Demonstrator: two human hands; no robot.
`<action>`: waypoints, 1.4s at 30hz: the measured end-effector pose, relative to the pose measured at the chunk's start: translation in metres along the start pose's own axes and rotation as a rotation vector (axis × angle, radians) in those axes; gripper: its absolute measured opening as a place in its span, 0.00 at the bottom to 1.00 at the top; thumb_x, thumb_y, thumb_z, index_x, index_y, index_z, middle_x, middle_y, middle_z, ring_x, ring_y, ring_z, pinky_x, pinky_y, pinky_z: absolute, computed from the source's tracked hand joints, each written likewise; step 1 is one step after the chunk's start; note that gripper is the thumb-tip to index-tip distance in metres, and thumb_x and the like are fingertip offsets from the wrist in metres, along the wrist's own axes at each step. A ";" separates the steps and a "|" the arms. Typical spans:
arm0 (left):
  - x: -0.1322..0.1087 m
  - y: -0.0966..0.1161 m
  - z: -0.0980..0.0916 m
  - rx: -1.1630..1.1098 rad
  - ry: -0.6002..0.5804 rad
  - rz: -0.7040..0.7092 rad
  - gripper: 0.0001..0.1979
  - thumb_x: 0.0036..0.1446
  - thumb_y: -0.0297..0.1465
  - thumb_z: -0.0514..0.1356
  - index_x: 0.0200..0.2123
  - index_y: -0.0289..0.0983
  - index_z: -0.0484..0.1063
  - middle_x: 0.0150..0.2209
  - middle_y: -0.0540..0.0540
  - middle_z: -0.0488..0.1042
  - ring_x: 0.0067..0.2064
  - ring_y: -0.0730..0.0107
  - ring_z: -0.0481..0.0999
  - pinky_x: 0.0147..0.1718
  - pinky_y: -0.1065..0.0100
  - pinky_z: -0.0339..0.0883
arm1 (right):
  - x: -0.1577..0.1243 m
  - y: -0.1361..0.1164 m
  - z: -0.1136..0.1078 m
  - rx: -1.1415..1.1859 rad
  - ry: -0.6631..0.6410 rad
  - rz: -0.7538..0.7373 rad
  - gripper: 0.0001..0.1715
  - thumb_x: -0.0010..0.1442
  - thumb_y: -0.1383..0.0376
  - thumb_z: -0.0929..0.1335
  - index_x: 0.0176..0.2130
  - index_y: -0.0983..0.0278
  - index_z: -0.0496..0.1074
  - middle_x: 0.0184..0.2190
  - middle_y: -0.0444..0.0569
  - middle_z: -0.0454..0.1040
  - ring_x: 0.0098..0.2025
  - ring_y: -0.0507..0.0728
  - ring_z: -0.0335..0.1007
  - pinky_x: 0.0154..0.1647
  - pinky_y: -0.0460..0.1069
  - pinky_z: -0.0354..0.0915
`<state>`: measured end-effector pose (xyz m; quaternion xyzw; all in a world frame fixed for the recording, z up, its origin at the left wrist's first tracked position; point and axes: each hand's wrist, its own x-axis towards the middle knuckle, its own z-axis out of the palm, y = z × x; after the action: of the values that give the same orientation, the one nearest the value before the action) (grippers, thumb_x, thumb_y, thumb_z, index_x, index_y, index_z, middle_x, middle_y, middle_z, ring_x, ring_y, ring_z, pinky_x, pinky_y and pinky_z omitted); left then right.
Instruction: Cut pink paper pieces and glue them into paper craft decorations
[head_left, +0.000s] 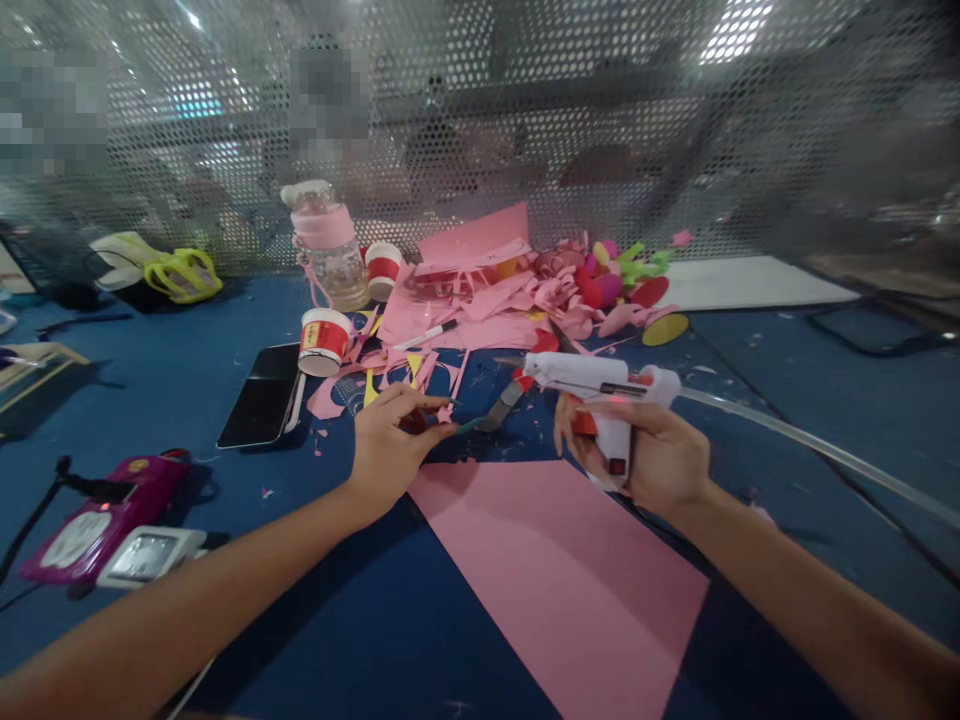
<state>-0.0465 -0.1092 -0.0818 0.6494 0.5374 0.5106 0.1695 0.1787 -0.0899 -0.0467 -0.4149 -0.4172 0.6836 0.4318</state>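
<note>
My right hand (660, 455) is wrapped round the handle of a white hot glue gun (577, 372). Its nozzle points left, and a clear glue stick (795, 425) sticks out of its back. To the left, my left hand (394, 440) pinches a small pink star (445, 413) between thumb and index finger, a short way from the nozzle. Below both hands lies a pink sheet (562, 570), flat on the blue table. A grey cutter knife (502, 405) with a red end rests between my hands.
Pink scraps (480, 300) and coloured cut-outs (615, 275) pile up against the perforated metal screen (525, 120). Left of them stand a bottle (330, 255) and paper cups (322, 343). A phone (261, 395), purple device (112, 515) and white box (150, 555) lie left. A cable runs right.
</note>
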 end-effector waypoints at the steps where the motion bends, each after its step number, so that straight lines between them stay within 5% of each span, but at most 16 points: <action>1: 0.000 0.000 0.000 0.008 0.004 0.002 0.09 0.41 0.29 0.68 0.30 0.38 0.76 0.26 0.52 0.69 0.23 0.79 0.68 0.23 0.75 0.66 | 0.001 0.000 0.000 -0.007 0.004 -0.011 0.11 0.39 0.61 0.64 0.19 0.67 0.69 0.10 0.47 0.63 0.10 0.49 0.56 0.06 0.42 0.48; 9: 0.001 0.003 -0.001 -0.038 -0.072 0.032 0.06 0.48 0.28 0.63 0.33 0.37 0.75 0.29 0.50 0.70 0.27 0.78 0.70 0.26 0.75 0.68 | 0.001 0.003 -0.002 0.004 -0.003 -0.029 0.11 0.41 0.62 0.64 0.20 0.68 0.68 0.12 0.47 0.65 0.11 0.49 0.57 0.07 0.42 0.51; 15: 0.001 0.003 0.001 -0.118 -0.113 0.098 0.14 0.49 0.22 0.61 0.40 0.41 0.74 0.30 0.50 0.68 0.29 0.78 0.69 0.29 0.75 0.70 | 0.001 0.002 -0.003 0.008 -0.011 -0.032 0.11 0.41 0.62 0.64 0.20 0.69 0.69 0.12 0.48 0.66 0.10 0.49 0.56 0.07 0.42 0.50; 27: 0.001 0.002 0.002 -0.102 -0.064 0.007 0.09 0.41 0.22 0.66 0.30 0.37 0.75 0.27 0.51 0.68 0.25 0.80 0.69 0.24 0.77 0.68 | -0.012 0.016 0.000 -0.323 -0.171 0.013 0.13 0.45 0.60 0.68 0.21 0.69 0.71 0.08 0.42 0.63 0.09 0.47 0.54 0.08 0.43 0.48; 42: 0.000 0.004 0.002 -0.134 -0.033 0.048 0.09 0.40 0.22 0.67 0.28 0.36 0.75 0.26 0.52 0.69 0.24 0.80 0.70 0.22 0.78 0.67 | -0.013 0.020 0.005 -0.319 -0.170 0.000 0.11 0.45 0.60 0.68 0.22 0.67 0.70 0.08 0.39 0.61 0.10 0.46 0.53 0.09 0.43 0.45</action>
<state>-0.0428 -0.1100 -0.0794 0.6576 0.4836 0.5385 0.2090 0.1734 -0.1089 -0.0607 -0.4188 -0.5557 0.6412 0.3237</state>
